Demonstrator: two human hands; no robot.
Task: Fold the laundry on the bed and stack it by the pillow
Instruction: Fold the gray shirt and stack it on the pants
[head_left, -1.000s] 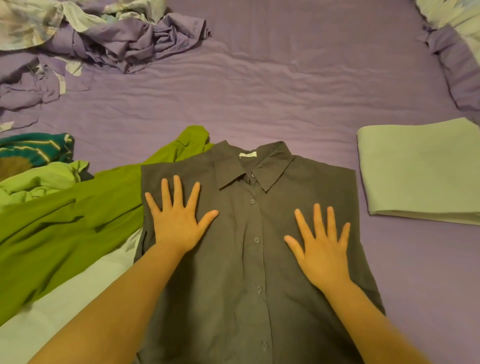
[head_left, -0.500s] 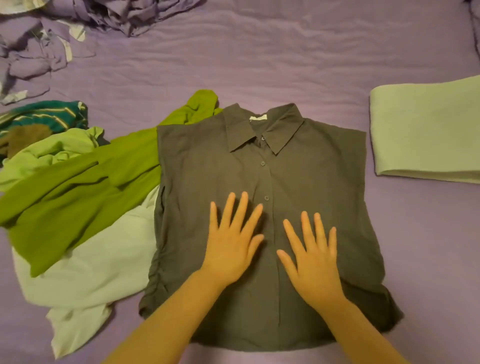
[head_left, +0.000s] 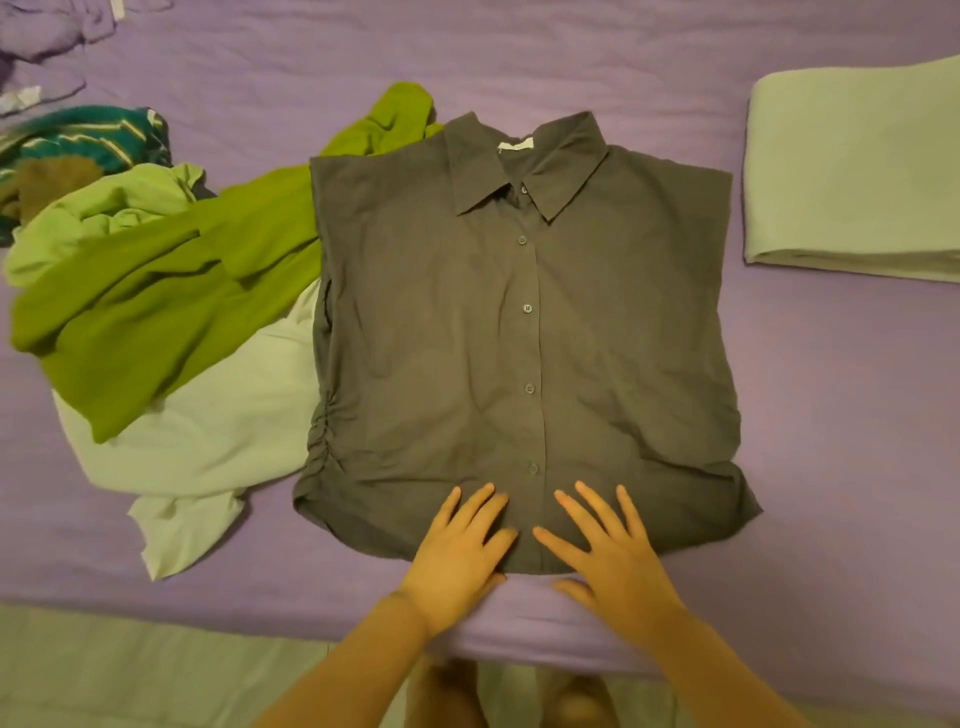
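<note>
A dark grey sleeveless button shirt (head_left: 524, 332) lies flat, front up, collar away from me, on the purple bed sheet (head_left: 831, 415). My left hand (head_left: 462, 545) and my right hand (head_left: 608, 551) rest flat side by side on its bottom hem, fingers spread, holding nothing. To the shirt's left lies a loose heap: a bright green garment (head_left: 156, 296), a pale green one (head_left: 208, 441) under it, and a teal striped piece (head_left: 88, 140). A folded pale green cloth (head_left: 852, 171) sits at the right.
Crumpled purple bedding (head_left: 47, 41) lies at the far left corner. The bed's near edge runs just below my hands, with pale floor (head_left: 130, 675) beneath it. No pillow is in view.
Both hands slid down the shirt front from the chest to the hem and came closer together. The view tilted down, so the shirt sits higher in frame.
</note>
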